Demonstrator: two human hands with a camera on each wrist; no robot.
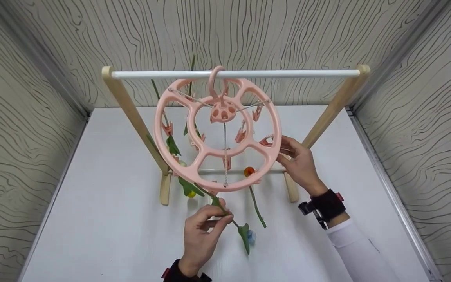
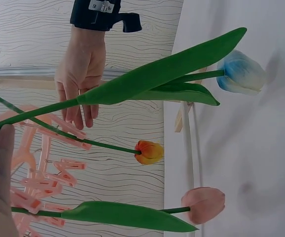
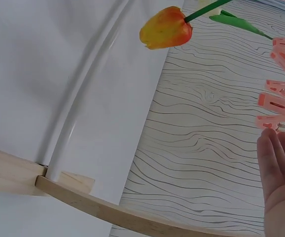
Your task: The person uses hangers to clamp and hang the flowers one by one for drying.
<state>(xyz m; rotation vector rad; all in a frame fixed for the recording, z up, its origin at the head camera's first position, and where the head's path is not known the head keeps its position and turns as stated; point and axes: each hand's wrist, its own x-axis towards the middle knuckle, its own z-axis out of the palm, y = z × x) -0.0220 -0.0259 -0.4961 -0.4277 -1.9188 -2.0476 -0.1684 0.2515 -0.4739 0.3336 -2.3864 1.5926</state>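
A round pink clip hanger (image 1: 277, 125) hangs by its hook from a white rod. Between thumb and fingers, my left hand (image 1: 204, 231) pinches the green stem of a blue-and-white artificial tulip (image 2: 243, 74), below the hanger's near rim; the flower head points down toward the table. At the hanger's right side is my right hand (image 1: 302, 164), its fingers extended beside the rim and close to a pink clip (image 3: 275, 120). An orange-yellow tulip (image 2: 149, 152) hangs head down from the near right of the ring. A pink tulip (image 2: 204, 205) also hangs there.
The white rod (image 1: 307, 73) spans two wooden legs (image 1: 329, 109) standing on a white table (image 1: 104, 219). A lower white bar (image 3: 83, 98) joins the legs. More green stems and leaves (image 1: 173, 145) hang on the hanger's left. Wood-patterned walls (image 1: 288, 35) enclose the table.
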